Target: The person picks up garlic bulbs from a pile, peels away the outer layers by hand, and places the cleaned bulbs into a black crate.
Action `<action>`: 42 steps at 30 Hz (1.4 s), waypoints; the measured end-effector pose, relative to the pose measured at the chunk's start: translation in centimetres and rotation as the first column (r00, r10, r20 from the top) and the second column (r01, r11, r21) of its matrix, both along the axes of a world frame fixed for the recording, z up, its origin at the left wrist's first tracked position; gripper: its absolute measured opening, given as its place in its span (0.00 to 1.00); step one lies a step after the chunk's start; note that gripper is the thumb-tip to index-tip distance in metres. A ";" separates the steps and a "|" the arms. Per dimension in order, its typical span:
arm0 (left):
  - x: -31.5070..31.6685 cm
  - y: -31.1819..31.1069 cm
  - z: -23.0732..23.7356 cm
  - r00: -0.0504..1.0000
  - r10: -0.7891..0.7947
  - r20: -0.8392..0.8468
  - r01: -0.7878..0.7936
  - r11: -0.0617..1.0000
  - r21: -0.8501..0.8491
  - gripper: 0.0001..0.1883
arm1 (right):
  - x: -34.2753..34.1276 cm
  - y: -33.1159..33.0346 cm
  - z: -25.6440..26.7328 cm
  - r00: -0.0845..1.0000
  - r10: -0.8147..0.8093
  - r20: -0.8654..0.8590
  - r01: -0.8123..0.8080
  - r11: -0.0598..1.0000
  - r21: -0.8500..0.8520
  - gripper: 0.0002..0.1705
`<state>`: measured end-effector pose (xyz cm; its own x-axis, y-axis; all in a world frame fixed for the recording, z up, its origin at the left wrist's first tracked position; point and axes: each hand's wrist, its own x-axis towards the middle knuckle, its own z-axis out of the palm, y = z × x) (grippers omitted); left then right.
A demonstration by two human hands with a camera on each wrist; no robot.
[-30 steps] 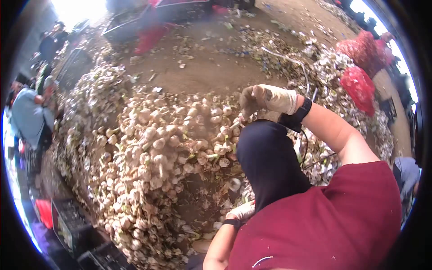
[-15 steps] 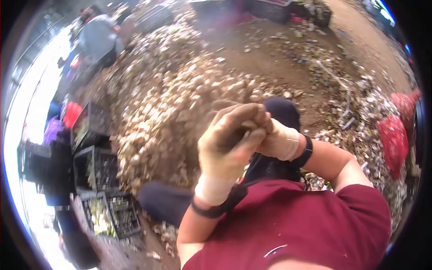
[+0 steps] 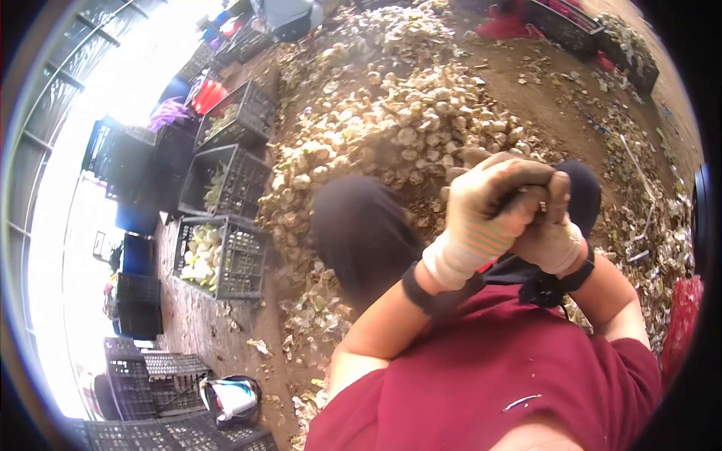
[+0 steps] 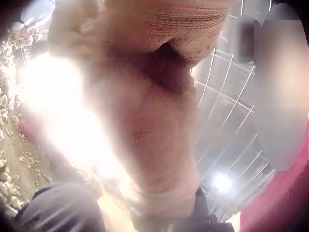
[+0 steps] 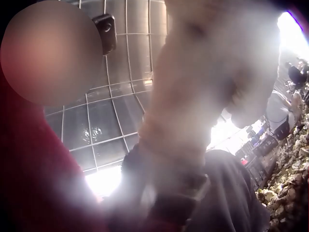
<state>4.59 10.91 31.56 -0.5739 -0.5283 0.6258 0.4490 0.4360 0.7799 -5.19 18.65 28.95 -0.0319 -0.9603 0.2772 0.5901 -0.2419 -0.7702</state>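
Both hands wear pale gloves with dirt-darkened fingers and meet above the lap in the head view. The left hand [image 3: 481, 214] has its fingers curled against the fingers of the right hand [image 3: 555, 244], gripping them. One right finger points up beside the left fingertips; how the other right fingers lie is partly hidden. No separate object shows between the hands. Beyond the knees lies a heap of garlic bulbs [image 3: 406, 135]. Gloved hands fill the left wrist view [image 4: 154, 111] and the right wrist view [image 5: 193, 82], blurred by glare and closeness.
Black crates [image 3: 244, 259] stand left of the heap, one holding pale bulbs. A bag [image 3: 233, 398] lies near more crates at lower left. Husks [image 3: 632, 180] litter the ground at right, beside a red mesh sack [image 3: 683, 319]. Dark-clothed knees [image 3: 361, 225] are bent before the heap.
The left hand has risen from beside the body to meet the lowered right hand. Joined, they now appear farther right, as the head view has turned toward the crates at left.
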 end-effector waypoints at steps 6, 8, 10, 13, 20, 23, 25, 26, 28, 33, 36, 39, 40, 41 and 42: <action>0.0 -1.0 -0.7 0.992 -0.101 -0.075 0.094 0.991 -0.093 0.08 | -0.9 1.3 -5.0 0.942 -0.253 -0.221 0.299 0.930 0.212 0.58; 0.3 -1.5 -0.3 0.976 -0.197 -0.088 0.179 0.967 -0.180 0.08 | 0.1 2.0 -2.9 1.000 0.019 -0.023 -0.012 0.962 0.271 0.44; 1.1 -2.1 -0.1 0.976 -0.202 -0.078 0.175 0.948 -0.267 0.10 | 1.0 2.3 -1.3 0.998 0.027 0.055 -0.043 0.947 0.317 0.38; 2.9 -3.4 0.6 0.973 -0.223 0.065 0.230 0.876 -0.425 0.12 | 2.8 -0.3 0.0 0.970 -0.154 -0.189 0.124 0.979 -0.161 0.36; 4.2 -3.5 -0.7 0.991 -0.047 0.125 0.117 0.756 -0.644 0.09 | 3.6 0.1 -0.8 0.894 0.249 -0.373 -0.208 0.967 0.147 0.35; 4.0 -4.0 -0.8 0.989 0.150 0.010 -0.122 0.841 -0.527 0.06 | 3.1 -0.3 -0.2 0.966 0.090 -0.243 -0.091 0.996 0.009 0.45; 4.1 -5.1 -2.0 0.976 0.214 0.050 -0.204 0.967 -0.153 0.06 | 2.0 -1.9 -3.0 0.993 0.062 -0.096 -0.073 0.990 -0.117 0.52; 4.3 -6.0 -2.2 0.974 0.213 0.072 -0.213 0.977 -0.009 0.08 | 0.7 -2.2 -4.0 0.996 0.064 -0.055 -0.073 0.982 -0.172 0.50; 5.2 -7.3 -2.7 0.954 0.232 0.190 -0.245 0.968 0.050 0.09 | -1.9 -1.0 -4.7 1.000 0.018 0.001 -0.018 0.998 0.057 0.47; 6.1 -8.9 -5.2 0.877 0.219 0.428 -0.190 0.976 -0.109 0.16 | -4.9 0.8 -4.1 0.972 -0.229 0.057 0.216 0.961 0.170 0.50; 6.9 -9.1 -6.6 0.873 0.065 0.483 -0.193 0.956 0.221 0.17 | -5.7 1.5 -3.8 0.950 -0.306 0.053 0.294 0.941 0.169 0.47; 6.4 -8.8 -7.0 0.941 0.014 0.338 -0.131 0.936 0.327 0.13 | -5.8 1.6 -3.7 0.950 -0.312 -0.012 0.311 0.941 0.129 0.49; 6.4 -8.7 -7.2 0.966 0.010 0.259 -0.109 0.924 0.367 0.12 | -5.7 1.5 -3.5 0.951 -0.308 -0.035 0.310 0.944 0.114 0.51; 6.7 -8.4 -7.2 0.945 0.044 0.326 -0.175 0.906 0.386 0.13 | -5.5 1.4 -3.3 0.951 -0.304 -0.059 0.309 0.946 0.099 0.52; 7.1 -8.4 -7.3 0.945 0.052 0.323 -0.182 0.904 0.387 0.13 | -5.3 1.3 -3.4 0.953 -0.296 -0.062 0.301 0.949 0.099 0.52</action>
